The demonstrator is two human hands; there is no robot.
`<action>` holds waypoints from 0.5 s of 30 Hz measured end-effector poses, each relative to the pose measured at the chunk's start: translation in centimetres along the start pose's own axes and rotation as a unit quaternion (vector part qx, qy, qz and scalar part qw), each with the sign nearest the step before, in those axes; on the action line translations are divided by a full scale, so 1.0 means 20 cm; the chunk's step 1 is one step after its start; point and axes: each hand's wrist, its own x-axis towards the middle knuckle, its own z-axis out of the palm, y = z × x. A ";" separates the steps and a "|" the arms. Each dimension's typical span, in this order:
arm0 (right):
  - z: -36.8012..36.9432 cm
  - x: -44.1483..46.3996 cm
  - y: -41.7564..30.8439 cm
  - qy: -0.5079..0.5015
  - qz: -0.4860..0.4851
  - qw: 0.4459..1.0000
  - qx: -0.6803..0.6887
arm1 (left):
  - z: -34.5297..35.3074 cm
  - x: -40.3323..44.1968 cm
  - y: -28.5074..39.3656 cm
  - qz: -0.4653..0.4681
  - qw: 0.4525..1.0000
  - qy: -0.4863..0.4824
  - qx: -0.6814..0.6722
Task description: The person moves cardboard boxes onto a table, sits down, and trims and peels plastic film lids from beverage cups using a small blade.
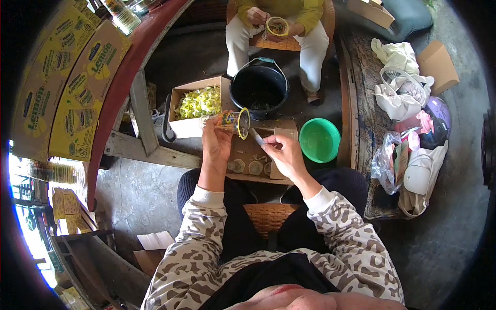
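My left hand [214,144] is wrapped round a clear plastic cup [227,122] with a printed side, tipped sideways so that its yellow rim faces right. In my right hand [287,157], thumb and fingers pinch a short, pale, blade-like tool [256,136]. Its tip lies close to the cup's rim; whether they touch, I cannot tell. Beneath both hands is an open cardboard box [290,134] with several clear cups [255,167] at its near end.
Beyond my hands stand a black bucket [259,107], a green basin [320,140] and a carton [192,130] of yellow strips. Opposite sits a person [283,26] holding another yellow-rimmed cup. Lemon drink cartons [85,88] are at left; bags [408,98] lie on the right bench.
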 end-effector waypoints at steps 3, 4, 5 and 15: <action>-0.01 0.02 0.01 -0.034 0.069 0.987 0.142 | -0.02 0.02 0.01 -0.029 0.998 -0.043 -0.022; -0.01 0.03 0.01 -0.034 0.069 0.987 0.142 | -0.01 0.00 0.01 -0.033 0.998 -0.052 -0.029; -0.01 0.03 0.00 -0.034 0.087 0.973 0.211 | 0.00 -0.01 0.01 -0.038 0.997 -0.062 -0.036; 0.00 0.04 0.03 -0.038 0.114 0.952 0.281 | 0.02 -0.04 -0.10 -0.109 0.989 -0.032 -0.093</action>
